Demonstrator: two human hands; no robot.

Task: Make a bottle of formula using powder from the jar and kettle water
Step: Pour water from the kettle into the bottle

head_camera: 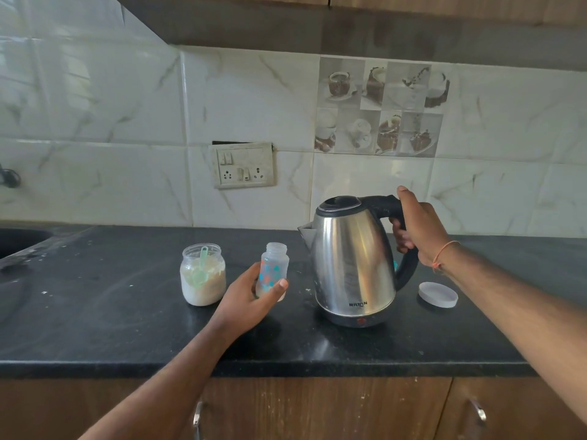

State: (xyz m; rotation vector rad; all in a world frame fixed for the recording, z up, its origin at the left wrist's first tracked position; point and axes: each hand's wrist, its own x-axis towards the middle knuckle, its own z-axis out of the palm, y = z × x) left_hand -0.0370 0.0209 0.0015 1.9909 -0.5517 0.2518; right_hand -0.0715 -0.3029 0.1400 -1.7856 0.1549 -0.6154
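Sink (19,241): dark basin, far left, partly in view, well apart from work area.

Counter (127,325): black stone, front edge runs across below both forearms. Open room left and front of items; white specks scattered.

Jar (203,274): glass, lid off, upright, powder approx. half up. Green scoop (200,271) stands inside. Just left of bottle, near but apart.

Left hand (251,296): grasps bottle (273,271) low on body, thumb across front. Bottle upright, open neck, no teat; bottom looks pale, likely powder in, can't be sure.

Kettle (352,262): steel, lid down, base on counter, spout points left toward bottle, close to its neck.

Right hand (416,227): fingers wrapped round black kettle handle, thumb up.

Lid (438,293): white, flat on counter, right of kettle; prob. the jar's.

Step (judged): water pour about to start. Next: lift kettle, tip spout over narrow bottle neck, slow stream; left hand steadies bottle. Risk: overshoot neck, hot splash on fingers. Jar close left, so little slack that side.
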